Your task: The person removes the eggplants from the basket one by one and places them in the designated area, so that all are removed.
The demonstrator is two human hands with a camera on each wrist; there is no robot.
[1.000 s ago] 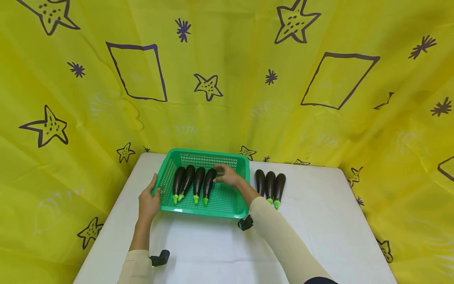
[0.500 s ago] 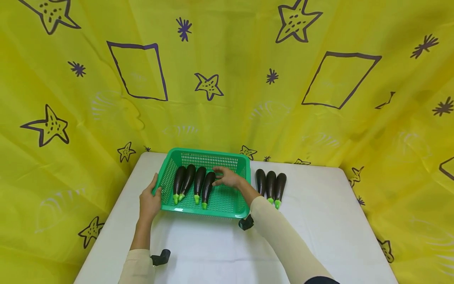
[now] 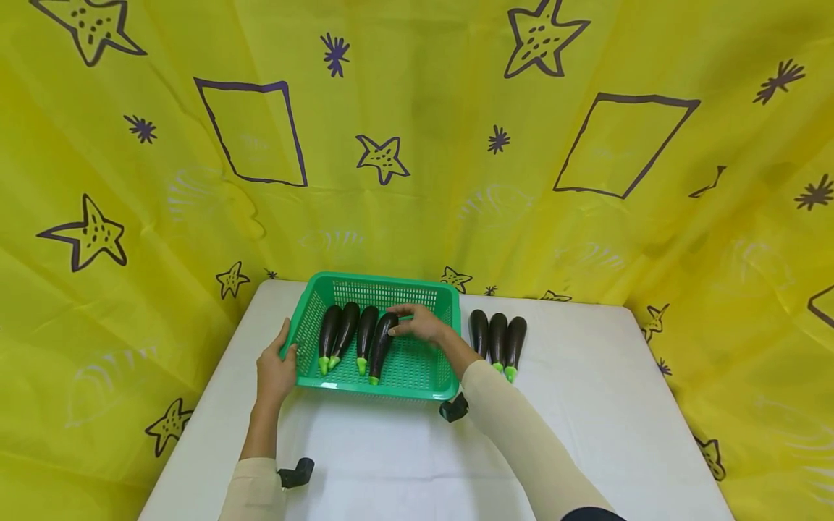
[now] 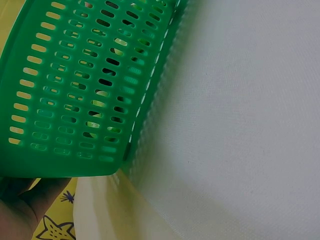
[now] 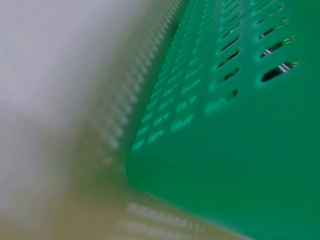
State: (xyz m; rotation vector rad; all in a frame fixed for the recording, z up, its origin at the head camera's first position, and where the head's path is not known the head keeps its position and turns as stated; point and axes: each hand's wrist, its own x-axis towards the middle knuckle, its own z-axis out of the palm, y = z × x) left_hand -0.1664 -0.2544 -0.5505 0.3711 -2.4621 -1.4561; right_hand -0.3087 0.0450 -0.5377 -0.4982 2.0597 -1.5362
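A green plastic basket (image 3: 417, 362) with slotted walls stands on the table, holding several dark eggplants with bright green stem ends. At its left rim, my left hand (image 3: 275, 373) grips the basket, thumb on the near side; part of this hand (image 4: 20, 212) shows below the basket wall (image 4: 65, 100) in the left wrist view. My right hand (image 3: 420, 323) reaches inside and pinches the upper end of the rightmost eggplant (image 3: 381, 351), which lies tilted beside its neighbour (image 3: 366, 336). The right wrist view shows the basket's outer wall (image 5: 225, 150), which hides that hand.
Three more eggplants (image 3: 498, 340) lie side by side on the white table (image 3: 586, 405), just right of the basket and partly behind the right forearm. A yellow curtain (image 3: 417, 217) with star drawings surrounds the table's back and sides.
The rightmost eggplant in the basket has tilted, its stem end shifting left and nearer to me, with my right fingers closing on its upper end. The left hand and basket have stayed put.
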